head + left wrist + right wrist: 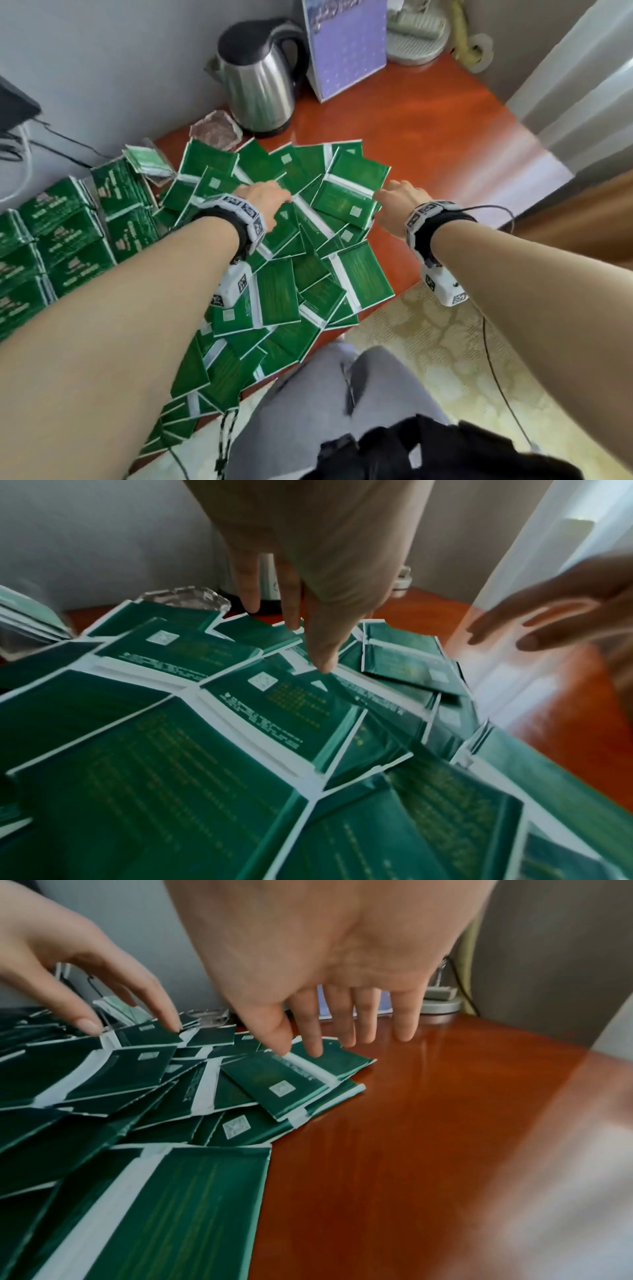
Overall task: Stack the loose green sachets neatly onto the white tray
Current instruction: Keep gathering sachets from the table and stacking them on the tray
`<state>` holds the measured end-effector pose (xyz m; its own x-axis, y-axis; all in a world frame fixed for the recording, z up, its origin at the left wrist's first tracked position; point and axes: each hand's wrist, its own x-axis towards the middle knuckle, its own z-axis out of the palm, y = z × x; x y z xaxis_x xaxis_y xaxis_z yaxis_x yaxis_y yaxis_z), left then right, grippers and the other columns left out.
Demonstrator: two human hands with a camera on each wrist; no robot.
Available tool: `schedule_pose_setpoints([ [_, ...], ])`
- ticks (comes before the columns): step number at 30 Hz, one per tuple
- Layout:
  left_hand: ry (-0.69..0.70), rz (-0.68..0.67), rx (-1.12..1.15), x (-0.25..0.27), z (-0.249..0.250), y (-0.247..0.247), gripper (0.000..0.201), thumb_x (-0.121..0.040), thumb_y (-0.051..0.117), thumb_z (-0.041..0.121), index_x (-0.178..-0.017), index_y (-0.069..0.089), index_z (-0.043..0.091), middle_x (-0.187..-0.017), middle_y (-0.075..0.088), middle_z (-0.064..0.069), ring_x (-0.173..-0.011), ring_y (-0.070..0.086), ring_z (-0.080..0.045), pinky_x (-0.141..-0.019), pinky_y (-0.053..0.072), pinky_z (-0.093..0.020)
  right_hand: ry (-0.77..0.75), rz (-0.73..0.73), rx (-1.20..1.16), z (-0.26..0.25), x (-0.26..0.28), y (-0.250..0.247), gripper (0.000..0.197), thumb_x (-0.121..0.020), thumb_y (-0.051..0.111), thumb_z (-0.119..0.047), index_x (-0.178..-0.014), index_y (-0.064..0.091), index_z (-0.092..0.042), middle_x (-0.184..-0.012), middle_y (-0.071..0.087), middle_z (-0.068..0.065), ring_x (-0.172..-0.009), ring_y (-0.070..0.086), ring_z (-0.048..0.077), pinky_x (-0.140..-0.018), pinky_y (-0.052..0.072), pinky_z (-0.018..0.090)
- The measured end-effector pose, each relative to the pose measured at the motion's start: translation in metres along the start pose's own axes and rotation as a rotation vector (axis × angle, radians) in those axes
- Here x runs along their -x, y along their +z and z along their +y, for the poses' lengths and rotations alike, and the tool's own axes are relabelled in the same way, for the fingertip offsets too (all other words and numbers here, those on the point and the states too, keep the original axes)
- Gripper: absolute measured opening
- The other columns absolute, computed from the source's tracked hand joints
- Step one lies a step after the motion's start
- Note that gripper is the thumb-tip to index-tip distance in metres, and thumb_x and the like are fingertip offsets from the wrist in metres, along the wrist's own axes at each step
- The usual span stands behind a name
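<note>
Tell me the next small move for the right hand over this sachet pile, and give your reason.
Probably lower the right hand a little and pinch the top sachet at the pile's right edge. Its fingers are straight, holding nothing, with the tips just at that sachet. It lies uppermost and clear of the left hand, so it should lift off without dragging others.

No wording can be read anywhere in these views. The green sachets [284, 710] just below the left hand's fingertips [323, 664] carry lines of white and yellowish print and a small pale square code patch, but all of it is too blurred to make out. The sachet [274, 1083] under the right hand's fingertips [281, 1049] shows the same kind of square patch and an unreadable white line, and the wristbands [248, 212] bear black-and-white square marker patterns, not letters.
</note>
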<state>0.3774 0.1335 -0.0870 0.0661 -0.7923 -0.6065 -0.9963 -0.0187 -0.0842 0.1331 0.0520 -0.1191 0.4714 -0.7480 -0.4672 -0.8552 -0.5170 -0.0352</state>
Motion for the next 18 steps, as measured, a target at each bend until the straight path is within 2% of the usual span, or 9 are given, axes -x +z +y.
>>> schedule_pose_setpoints([
  [3,0.072,-0.076,-0.066,-0.021,-0.005,0.008,0.061,-0.085,0.079,0.022,-0.138,0.051,0.026,-0.138,0.051,-0.002,-0.122,0.056,-0.027,-0.101,0.048,-0.046,-0.020,0.025,-0.021,-0.015,-0.028,0.011,0.041,-0.096,0.049,-0.024,-0.136,0.053,-0.016,-0.146,0.043,0.015,-0.136,0.038,0.033,-0.112,0.035,0.053],
  [6,0.130,-0.138,-0.117,-0.036,-0.012,0.014,0.058,-0.079,0.084,0.029,-0.129,0.054,0.024,-0.130,0.052,-0.003,-0.119,0.054,-0.027,-0.099,0.046,-0.046,-0.037,0.065,-0.023,-0.027,-0.054,0.013,0.042,-0.098,0.050,-0.025,-0.139,0.050,-0.016,-0.158,0.029,0.016,-0.146,0.026,0.034,-0.119,0.023,0.056],
  [9,0.142,-0.158,-0.115,-0.049,-0.018,0.022,0.056,-0.074,0.087,0.032,-0.120,0.055,0.025,-0.126,0.052,-0.003,-0.117,0.051,-0.026,-0.097,0.043,-0.045,-0.030,0.100,-0.034,-0.033,-0.078,0.011,0.029,-0.098,0.049,-0.021,-0.124,0.059,-0.011,-0.147,0.040,0.017,-0.140,0.033,0.035,-0.117,0.026,0.056],
  [12,0.152,-0.163,-0.111,-0.058,-0.021,0.026,0.056,-0.068,0.090,0.037,-0.111,0.056,0.025,-0.125,0.054,-0.001,-0.117,0.049,-0.026,-0.096,0.041,-0.045,0.014,0.136,-0.087,-0.033,-0.097,0.008,0.025,-0.095,0.046,-0.006,-0.117,0.058,-0.007,-0.134,0.049,0.019,-0.128,0.043,0.036,-0.109,0.035,0.055],
  [14,0.150,-0.177,-0.109,-0.063,-0.023,0.025,0.056,-0.066,0.090,0.042,-0.107,0.056,0.025,-0.121,0.055,0.000,-0.115,0.049,-0.027,-0.094,0.042,-0.045,0.042,0.150,-0.126,-0.032,-0.105,0.008,0.024,-0.094,0.045,-0.002,-0.114,0.056,-0.007,-0.127,0.051,0.018,-0.120,0.047,0.036,-0.104,0.038,0.055],
  [16,0.137,-0.195,-0.099,-0.066,-0.024,0.024,0.056,-0.066,0.090,0.044,-0.106,0.057,0.023,-0.115,0.057,0.000,-0.113,0.049,-0.027,-0.092,0.040,-0.044,0.064,0.157,-0.169,-0.033,-0.109,0.009,0.024,-0.092,0.047,-0.001,-0.112,0.055,-0.010,-0.129,0.048,0.016,-0.120,0.046,0.036,-0.105,0.037,0.055],
  [18,0.123,-0.213,-0.102,-0.070,-0.025,0.023,0.056,-0.066,0.090,0.045,-0.105,0.057,0.022,-0.111,0.058,-0.001,-0.112,0.048,-0.028,-0.092,0.039,-0.044,0.087,0.161,-0.214,-0.035,-0.111,0.011,0.025,-0.089,0.051,0.000,-0.108,0.057,-0.015,-0.138,0.043,0.014,-0.129,0.041,0.035,-0.112,0.028,0.059],
])
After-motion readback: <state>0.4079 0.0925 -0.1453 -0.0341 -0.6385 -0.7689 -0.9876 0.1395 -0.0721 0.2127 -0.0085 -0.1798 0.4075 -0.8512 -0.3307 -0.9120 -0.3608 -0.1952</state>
